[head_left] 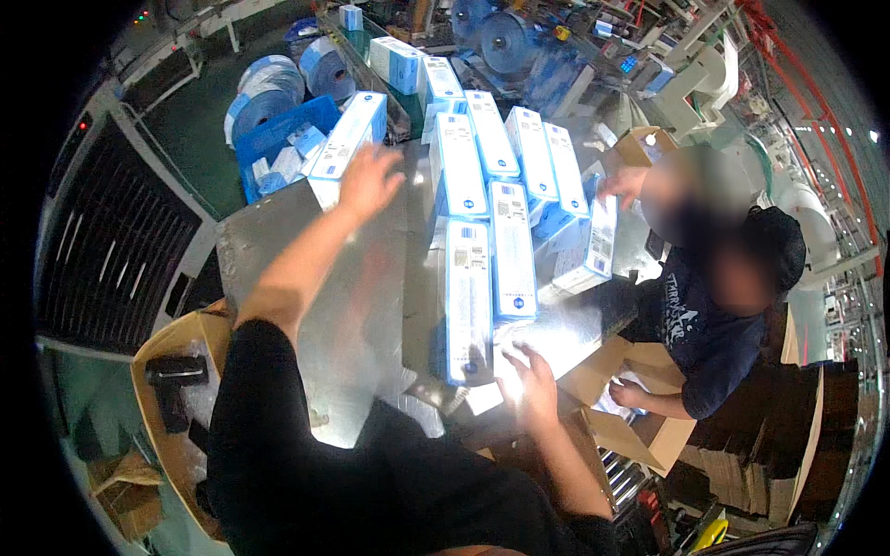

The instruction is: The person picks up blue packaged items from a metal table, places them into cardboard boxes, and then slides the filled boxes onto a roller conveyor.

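My left hand (369, 182) is open, its fingers spread over the metal table (357, 306). Beside it, at the table's far left, a long white-and-blue box (350, 134) lies apart from the others; I cannot tell whether my fingers touch it. My right hand (535, 389) is low at the near edge, fingers apart and nothing in them. It is just right of the closest white-and-blue carton box (468, 301). Another such box (512, 248) sits next to that one. Several more boxes (458, 165) are grouped behind them, reaching toward the conveyor.
Across the table a co-worker (714, 306) has one hand near a tilted box (593, 248) and the other in an open cardboard carton (640, 445). A blue bin (255, 153) of small packs stands at far left. Another carton (153, 371) is near left; stacked flat cardboard (742, 473) is right.
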`<state>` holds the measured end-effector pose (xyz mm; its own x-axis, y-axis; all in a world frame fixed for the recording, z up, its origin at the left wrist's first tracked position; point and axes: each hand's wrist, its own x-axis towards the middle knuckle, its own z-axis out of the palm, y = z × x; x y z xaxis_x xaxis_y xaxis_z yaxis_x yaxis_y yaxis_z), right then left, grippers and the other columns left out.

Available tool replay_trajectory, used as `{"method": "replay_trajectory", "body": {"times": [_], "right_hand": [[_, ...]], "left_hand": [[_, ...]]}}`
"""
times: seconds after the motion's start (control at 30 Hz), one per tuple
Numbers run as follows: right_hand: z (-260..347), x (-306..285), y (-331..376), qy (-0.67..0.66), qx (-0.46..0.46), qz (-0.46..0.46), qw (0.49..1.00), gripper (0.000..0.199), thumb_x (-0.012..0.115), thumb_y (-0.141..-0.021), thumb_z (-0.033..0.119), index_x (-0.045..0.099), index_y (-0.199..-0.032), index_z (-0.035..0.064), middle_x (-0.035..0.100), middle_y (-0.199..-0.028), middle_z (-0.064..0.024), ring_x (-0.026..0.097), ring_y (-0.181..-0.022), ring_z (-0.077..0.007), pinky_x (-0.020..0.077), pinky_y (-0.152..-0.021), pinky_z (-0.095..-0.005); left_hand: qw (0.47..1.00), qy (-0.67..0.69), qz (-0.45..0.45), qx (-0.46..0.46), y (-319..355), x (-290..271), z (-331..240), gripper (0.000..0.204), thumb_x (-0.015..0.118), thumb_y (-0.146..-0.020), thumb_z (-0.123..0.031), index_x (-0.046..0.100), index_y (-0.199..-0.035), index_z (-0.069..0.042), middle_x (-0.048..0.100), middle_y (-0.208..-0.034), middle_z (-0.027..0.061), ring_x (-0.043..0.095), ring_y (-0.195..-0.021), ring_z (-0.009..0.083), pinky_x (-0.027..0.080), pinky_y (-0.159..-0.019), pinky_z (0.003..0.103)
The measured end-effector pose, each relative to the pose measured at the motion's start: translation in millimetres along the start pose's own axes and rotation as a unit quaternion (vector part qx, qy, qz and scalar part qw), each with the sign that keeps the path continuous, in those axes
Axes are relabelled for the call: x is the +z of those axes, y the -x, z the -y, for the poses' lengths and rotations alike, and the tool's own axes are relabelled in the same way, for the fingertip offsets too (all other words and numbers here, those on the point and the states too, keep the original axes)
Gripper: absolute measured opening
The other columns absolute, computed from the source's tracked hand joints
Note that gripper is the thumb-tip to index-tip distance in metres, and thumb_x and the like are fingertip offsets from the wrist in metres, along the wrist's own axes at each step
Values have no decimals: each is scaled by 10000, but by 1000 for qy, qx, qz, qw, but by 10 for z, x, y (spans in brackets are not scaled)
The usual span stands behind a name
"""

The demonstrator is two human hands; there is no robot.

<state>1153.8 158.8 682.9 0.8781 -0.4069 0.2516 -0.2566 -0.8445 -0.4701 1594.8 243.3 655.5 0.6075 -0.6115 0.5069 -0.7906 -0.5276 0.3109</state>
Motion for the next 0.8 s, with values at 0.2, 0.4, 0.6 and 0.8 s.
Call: {"method": "replay_trajectory", "body": {"times": [0.2,0.4,0.6,0.8], "right_hand": [[-634,581,-1513,183,125,-17,975,775,721,-777,412,389,-1415,124,459,-1341,-233,501,-1196,-397,437,-953,-467],[-472,666,-1217,103,261,107,954,1097,695,-745,520,80,-1503,17,556,-1158,-311,607,-990,-446,511,-814,-471],[243,561,-186,-22,314,208,926,1235,759,-752,451,-128,-1480,-4,506,-1233,-343,605,-1050,-410,512,-865,-446],[-295,760,184,-501,356,402,678,680,590,-922,414,315,-1383,-3,574,-1203,-199,607,-1091,-301,517,-921,-444]], "left_hand": [[944,-96,206,-238,-671,162,866,840,728,-728,-477,307,-1454,-448,361,-1424,249,377,-1303,450,391,-1024,504],[938,-39,285,-195,397,-355,324,829,720,-736,-341,312,-1451,-441,484,-1211,212,576,-1052,397,492,-888,472],[854,101,483,-165,2135,-1275,-508,1096,773,-737,-462,65,-1534,-211,520,-1211,278,624,-1027,404,539,-830,444],[603,603,373,-365,3081,-559,-128,614,615,-925,-308,380,-1403,-3,558,-1268,188,622,-1057,303,509,-897,430]]}}
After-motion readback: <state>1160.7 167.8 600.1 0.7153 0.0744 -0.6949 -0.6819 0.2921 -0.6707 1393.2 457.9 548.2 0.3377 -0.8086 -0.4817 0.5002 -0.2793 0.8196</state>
